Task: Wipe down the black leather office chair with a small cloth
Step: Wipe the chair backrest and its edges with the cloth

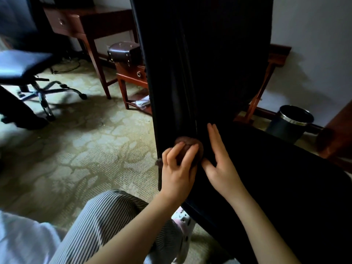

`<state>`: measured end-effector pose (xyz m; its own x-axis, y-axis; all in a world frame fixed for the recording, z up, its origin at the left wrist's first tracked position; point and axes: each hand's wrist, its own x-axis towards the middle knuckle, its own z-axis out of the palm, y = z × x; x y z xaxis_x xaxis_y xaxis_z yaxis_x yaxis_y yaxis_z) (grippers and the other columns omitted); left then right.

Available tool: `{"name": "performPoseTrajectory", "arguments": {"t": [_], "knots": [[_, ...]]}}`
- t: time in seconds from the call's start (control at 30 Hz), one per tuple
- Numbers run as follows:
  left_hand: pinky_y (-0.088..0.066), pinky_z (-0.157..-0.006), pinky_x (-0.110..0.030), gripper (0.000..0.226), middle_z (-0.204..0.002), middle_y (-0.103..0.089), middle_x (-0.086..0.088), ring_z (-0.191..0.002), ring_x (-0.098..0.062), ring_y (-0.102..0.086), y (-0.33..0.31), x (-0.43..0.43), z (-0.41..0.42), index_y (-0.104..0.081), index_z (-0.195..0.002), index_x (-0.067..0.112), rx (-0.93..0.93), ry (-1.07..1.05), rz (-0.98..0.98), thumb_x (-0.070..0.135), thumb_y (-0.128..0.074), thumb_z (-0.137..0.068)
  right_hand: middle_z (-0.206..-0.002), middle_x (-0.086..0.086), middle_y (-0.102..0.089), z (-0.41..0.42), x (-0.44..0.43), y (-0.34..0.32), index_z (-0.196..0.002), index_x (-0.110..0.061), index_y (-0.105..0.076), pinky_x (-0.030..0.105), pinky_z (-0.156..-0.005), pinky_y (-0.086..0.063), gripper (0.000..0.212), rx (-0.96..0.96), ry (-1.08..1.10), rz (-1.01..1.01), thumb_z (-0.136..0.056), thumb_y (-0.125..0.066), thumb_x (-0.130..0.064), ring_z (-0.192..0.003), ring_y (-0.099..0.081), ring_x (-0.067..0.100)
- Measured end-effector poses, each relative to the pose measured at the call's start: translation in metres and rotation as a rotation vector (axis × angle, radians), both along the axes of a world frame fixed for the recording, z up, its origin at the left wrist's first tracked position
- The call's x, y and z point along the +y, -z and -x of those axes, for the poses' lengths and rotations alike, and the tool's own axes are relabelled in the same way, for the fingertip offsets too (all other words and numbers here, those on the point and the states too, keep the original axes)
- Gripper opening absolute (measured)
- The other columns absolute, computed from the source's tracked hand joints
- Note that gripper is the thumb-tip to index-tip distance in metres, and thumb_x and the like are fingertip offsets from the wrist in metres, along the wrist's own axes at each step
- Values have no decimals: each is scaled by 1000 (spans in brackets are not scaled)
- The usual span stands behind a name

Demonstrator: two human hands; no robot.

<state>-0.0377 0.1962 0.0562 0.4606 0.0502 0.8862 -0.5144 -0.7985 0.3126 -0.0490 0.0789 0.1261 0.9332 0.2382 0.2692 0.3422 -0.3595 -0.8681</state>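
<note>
One small cloth [187,148], brownish and bunched into a wad, sits low on the upright backrest [200,63] of the black leather office chair [228,92], just above the crease where the back meets the seat [282,178]. The left hand [178,169] grips it: the fingers are curled over the wad and press it against the leather near the backrest's left edge. The right hand [222,164] lies just beside it, touching the chair at that crease. Its fingers are straight and together, pointing up along the leather and grasping nothing, and the thumb is spread toward the cloth. Both forearms are bare.

Below the hands one knee in striped trousers [106,221] shows, and one pale spotted shoe [183,223] stands on the floor by the seat's front edge. The patterned carpet [76,149] covers the floor.

There are two chairs in all. The second chair [22,63], with a blue seat and a wheeled metal base, stands well apart at the left. Behind it is one wooden desk [85,21] with one ring-pull drawer. One small wooden side table [131,77], also with one drawer, stands just beside the backrest and bears one dark case [123,52]. One dark waste bin [289,123] with a metal rim stands by the white wall at the right.
</note>
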Motion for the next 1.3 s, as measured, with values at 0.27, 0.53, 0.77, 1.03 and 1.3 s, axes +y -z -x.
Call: {"name": "performPoseTrajectory", "arguments": {"t": [0.27,0.53,0.77,1.03,1.3], "knots": [[-31,-98,-26,39,-115,-31,-9,-103,-28,-38,57,16,7,-43,-117,14,212,70,7,19,-53,-79,-144,-27,18,-4,0,14,-129,-56,14,-9,-94,-2,93,-86,27,260,-90,-52,-3,-134,8,-8],[-33,-96,-14,43,-120,-37,-11,-109,-8,-39,60,17,36,-33,-122,25,602,172,207,32,-44,-81,-144,-26,16,3,2,20,-129,-54,12,-13,-85,-12,91,-85,59,258,-91,-53,-4,-120,12,-32],[-31,-102,-14,41,-123,-30,2,-120,2,-32,-56,3,32,-40,-121,19,174,201,292,22,-52,-82,-153,-12,-5,17,11,10,-133,-45,-6,-11,-90,-10,79,-88,154,156,-89,-46,8,-122,0,-32],[-51,-82,-38,49,-126,-36,-2,-97,-24,-47,-69,30,18,-44,-124,19,299,261,-213,15,-64,-80,-154,-8,-21,31,28,-21,-144,-27,-28,-9,-93,-14,64,-45,262,36,-92,-43,6,-131,-16,-11],[-33,-98,-10,59,-124,-37,3,-116,8,-39,-174,80,26,-45,-124,25,257,451,339,26,-70,-70,-155,-11,-18,28,32,-81,-146,-28,-26,-4,-97,-12,63,-41,244,68,-93,-43,1,-137,-14,-5]]}}
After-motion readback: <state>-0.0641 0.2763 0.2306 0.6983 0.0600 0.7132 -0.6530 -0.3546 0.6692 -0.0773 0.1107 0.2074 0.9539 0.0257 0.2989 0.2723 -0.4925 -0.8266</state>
